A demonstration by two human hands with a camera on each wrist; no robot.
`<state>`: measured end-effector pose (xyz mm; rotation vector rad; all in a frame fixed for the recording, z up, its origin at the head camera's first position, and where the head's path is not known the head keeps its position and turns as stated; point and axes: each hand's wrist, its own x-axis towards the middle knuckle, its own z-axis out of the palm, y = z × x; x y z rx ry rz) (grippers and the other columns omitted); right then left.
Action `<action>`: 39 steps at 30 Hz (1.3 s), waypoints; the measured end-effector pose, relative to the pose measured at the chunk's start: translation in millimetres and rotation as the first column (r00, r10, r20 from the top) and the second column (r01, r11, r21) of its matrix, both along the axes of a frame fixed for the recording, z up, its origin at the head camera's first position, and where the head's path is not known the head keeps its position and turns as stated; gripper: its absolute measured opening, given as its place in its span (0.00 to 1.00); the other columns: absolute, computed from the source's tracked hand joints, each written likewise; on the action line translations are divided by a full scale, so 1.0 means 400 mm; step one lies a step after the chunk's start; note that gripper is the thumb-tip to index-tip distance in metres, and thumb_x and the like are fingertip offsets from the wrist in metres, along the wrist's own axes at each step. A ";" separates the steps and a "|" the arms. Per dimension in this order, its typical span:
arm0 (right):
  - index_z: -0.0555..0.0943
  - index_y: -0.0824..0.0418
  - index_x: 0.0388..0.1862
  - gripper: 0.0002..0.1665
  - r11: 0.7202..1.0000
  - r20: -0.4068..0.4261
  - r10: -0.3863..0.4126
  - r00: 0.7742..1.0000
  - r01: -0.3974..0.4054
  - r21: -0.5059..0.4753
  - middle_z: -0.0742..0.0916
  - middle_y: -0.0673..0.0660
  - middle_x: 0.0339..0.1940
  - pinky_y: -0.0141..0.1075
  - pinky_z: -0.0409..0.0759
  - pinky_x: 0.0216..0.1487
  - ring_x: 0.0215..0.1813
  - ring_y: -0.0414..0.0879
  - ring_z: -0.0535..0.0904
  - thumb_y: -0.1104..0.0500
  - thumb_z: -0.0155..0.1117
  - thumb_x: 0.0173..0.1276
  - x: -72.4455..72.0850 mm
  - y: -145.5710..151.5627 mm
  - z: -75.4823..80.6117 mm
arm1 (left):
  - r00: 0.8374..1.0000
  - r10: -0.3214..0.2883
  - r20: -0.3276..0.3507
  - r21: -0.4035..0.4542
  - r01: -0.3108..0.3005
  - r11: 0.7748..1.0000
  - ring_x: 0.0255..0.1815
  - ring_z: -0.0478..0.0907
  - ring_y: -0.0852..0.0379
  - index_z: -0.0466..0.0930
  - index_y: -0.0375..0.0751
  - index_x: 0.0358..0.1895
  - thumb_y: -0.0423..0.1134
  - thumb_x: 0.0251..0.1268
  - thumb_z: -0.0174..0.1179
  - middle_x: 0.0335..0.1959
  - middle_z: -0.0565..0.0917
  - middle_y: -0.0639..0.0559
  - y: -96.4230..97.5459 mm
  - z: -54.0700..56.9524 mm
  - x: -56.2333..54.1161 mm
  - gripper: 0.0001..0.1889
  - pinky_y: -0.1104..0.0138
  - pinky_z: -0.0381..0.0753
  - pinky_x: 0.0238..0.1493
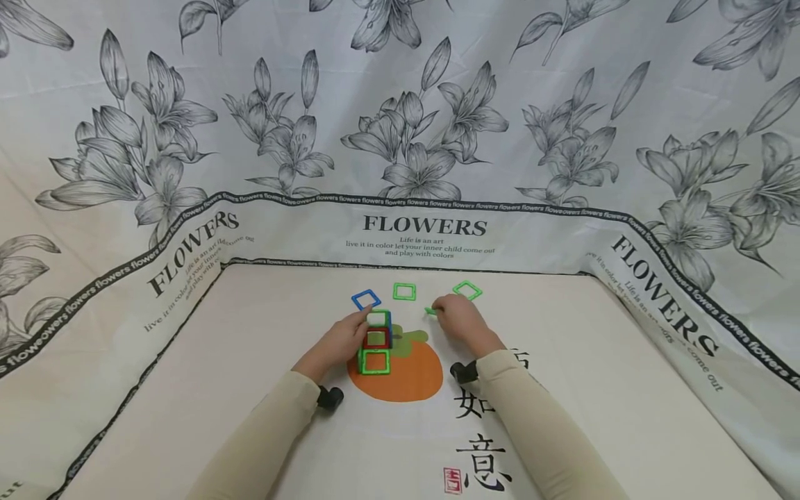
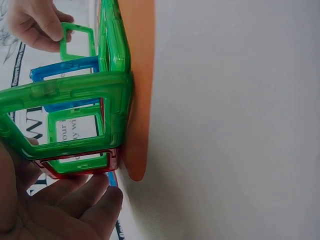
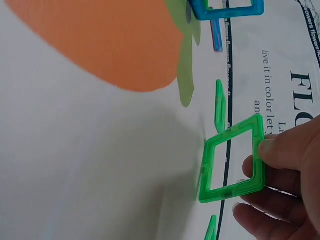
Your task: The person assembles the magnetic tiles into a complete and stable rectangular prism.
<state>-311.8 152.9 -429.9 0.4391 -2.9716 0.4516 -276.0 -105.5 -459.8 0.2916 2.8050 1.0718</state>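
Observation:
A small structure of magnetic tiles (image 1: 376, 362), with green, red and blue open square frames, stands on the orange persimmon print. At its left side, my left hand (image 1: 344, 338) holds it, fingertips against the red tile (image 2: 80, 163) low down and another fingertip near the top. My right hand (image 1: 461, 321) is away to the right of the structure. Between its thumb and fingers it pinches one green square tile (image 3: 206, 167) by an edge, tilted up from the cloth. The structure's far side is partly hidden.
Behind the structure lie a blue tile (image 1: 365, 299) and a green tile (image 1: 404, 292); another green tile (image 1: 467, 289) lies beyond my right hand. The pale cloth (image 1: 250, 333) bears black characters at right. A flower-printed curtain (image 1: 425, 236) borders the table.

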 end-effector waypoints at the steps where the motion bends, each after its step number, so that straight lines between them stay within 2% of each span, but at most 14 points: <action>1: 0.85 0.61 0.48 0.15 1.000 -0.001 0.002 1.000 -0.002 0.005 0.88 0.57 0.49 0.46 0.79 0.59 0.55 0.53 0.82 0.62 0.53 0.71 0.003 -0.002 0.003 | 1.000 -0.002 0.002 0.001 0.002 1.000 0.77 0.56 0.48 0.53 0.55 0.77 0.49 0.79 0.38 0.76 0.61 0.50 0.000 0.001 -0.001 0.27 0.52 0.59 0.75; 11: 0.86 0.61 0.45 0.13 1.000 -0.021 0.015 1.000 -0.016 -0.026 0.89 0.56 0.46 0.45 0.81 0.56 0.52 0.52 0.84 0.60 0.57 0.70 0.028 -0.018 0.009 | 1.000 -0.012 0.007 0.013 0.012 1.000 0.77 0.56 0.47 0.53 0.53 0.77 0.48 0.79 0.38 0.76 0.62 0.48 -0.003 0.009 0.005 0.27 0.51 0.59 0.75; 21: 0.87 0.61 0.45 0.12 0.990 0.014 -0.018 1.000 0.019 -0.137 0.89 0.56 0.44 0.45 0.83 0.50 0.47 0.50 0.85 0.60 0.59 0.69 0.055 -0.028 0.010 | 1.000 -0.020 0.005 -0.002 0.020 1.000 0.77 0.57 0.48 0.52 0.53 0.77 0.48 0.79 0.38 0.76 0.62 0.48 -0.004 0.009 0.002 0.27 0.51 0.59 0.75; 31: 0.86 0.61 0.46 0.13 0.948 0.179 -0.009 0.984 0.065 -0.310 0.89 0.57 0.44 0.38 0.82 0.38 0.41 0.46 0.82 0.58 0.62 0.67 0.092 -0.049 0.023 | 1.000 -0.006 0.009 0.000 0.006 1.000 0.77 0.57 0.47 0.53 0.54 0.77 0.48 0.78 0.38 0.75 0.62 0.47 -0.002 0.011 0.006 0.27 0.51 0.60 0.75; 36: 0.86 0.61 0.48 0.13 0.909 0.297 0.006 0.955 0.119 -0.400 0.88 0.56 0.43 0.34 0.81 0.34 0.35 0.45 0.82 0.58 0.62 0.67 0.101 -0.055 0.021 | 1.000 -0.003 0.006 0.001 0.003 1.000 0.77 0.57 0.46 0.53 0.53 0.77 0.47 0.79 0.38 0.76 0.62 0.47 -0.001 0.015 0.006 0.26 0.51 0.60 0.75; 39: 0.86 0.60 0.48 0.14 0.885 0.349 0.023 0.937 0.144 -0.444 0.88 0.55 0.44 0.35 0.82 0.34 0.34 0.47 0.82 0.59 0.61 0.67 0.109 -0.058 0.022 | 1.000 -0.011 0.001 -0.002 0.011 1.000 0.77 0.57 0.46 0.53 0.53 0.77 0.46 0.79 0.38 0.75 0.62 0.47 -0.002 0.014 0.007 0.26 0.51 0.60 0.75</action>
